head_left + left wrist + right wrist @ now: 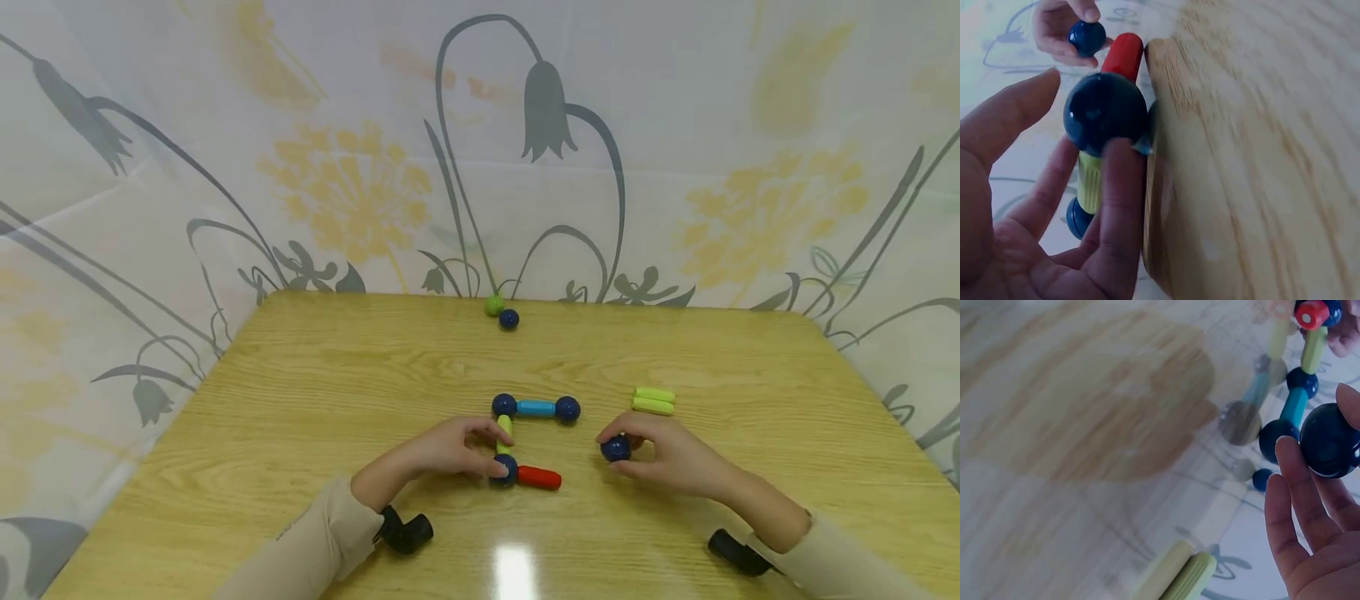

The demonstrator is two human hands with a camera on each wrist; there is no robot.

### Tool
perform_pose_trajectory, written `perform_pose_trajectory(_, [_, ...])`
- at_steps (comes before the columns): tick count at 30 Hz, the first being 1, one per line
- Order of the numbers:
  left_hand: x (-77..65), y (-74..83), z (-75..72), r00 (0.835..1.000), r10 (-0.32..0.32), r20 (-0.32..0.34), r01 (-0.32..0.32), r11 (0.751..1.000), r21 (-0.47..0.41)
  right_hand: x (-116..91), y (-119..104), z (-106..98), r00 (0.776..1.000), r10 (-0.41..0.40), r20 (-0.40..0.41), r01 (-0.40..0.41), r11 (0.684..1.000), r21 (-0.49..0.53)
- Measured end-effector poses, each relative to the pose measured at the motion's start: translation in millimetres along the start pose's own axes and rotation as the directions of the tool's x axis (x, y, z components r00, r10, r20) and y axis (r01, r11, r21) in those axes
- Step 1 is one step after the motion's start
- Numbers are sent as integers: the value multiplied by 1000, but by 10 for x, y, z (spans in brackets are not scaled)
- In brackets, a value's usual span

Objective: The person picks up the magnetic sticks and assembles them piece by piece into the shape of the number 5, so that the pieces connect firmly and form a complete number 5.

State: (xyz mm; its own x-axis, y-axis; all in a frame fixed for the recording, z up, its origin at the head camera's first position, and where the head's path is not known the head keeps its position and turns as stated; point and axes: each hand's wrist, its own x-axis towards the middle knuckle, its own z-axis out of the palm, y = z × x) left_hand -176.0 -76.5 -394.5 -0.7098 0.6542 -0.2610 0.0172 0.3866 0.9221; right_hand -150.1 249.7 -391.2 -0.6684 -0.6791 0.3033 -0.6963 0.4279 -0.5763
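A joined set of balls and rods lies on the table: a dark blue ball (504,471) with a red rod (539,477) and a yellow-green rod (505,433), then another dark blue ball (504,405), a light blue rod (536,408) and an end ball (567,409). My left hand (453,447) is at the near corner ball; a fingertip (1119,150) touches it, while another digit stands apart. My right hand (667,454) pinches a separate dark blue ball (617,448), to the right of the red rod's free end.
Two yellow-green rods (654,401) lie side by side beyond my right hand. At the table's back edge sit a green ball (494,305) and a dark blue ball (509,319). A patterned cloth (480,150) hangs behind the wooden table (337,358).
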Motion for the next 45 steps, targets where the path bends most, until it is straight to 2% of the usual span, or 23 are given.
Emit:
perform_pose_trajectory(4, [-13,32,30,1000,2,13,-3,998,60,43,-26,48,1000,-9,7,9,1000,-3])
perform_pose_trajectory(10, [-21,44,40,1000,5,2,-5,998,69,117,-87,102,999,6,47,-7,1000,10])
perform_pose_trajectory(15, [-24,16,37,1000,16,-13,-14,996,89,136,-122,122,995,56,84,-56,998,-4])
perform_pose_trajectory(22, [-11,-6,46,999,32,-37,-27,994,109,156,-158,131,979,122,164,-129,991,29])
perform_pose_trajectory(31, [7,-35,49,999,28,-37,-24,995,97,208,-146,197,988,31,148,-43,996,80])
perform_pose_trajectory(45, [19,-53,49,999,25,-33,-23,998,51,285,-140,248,988,34,153,-42,998,49])
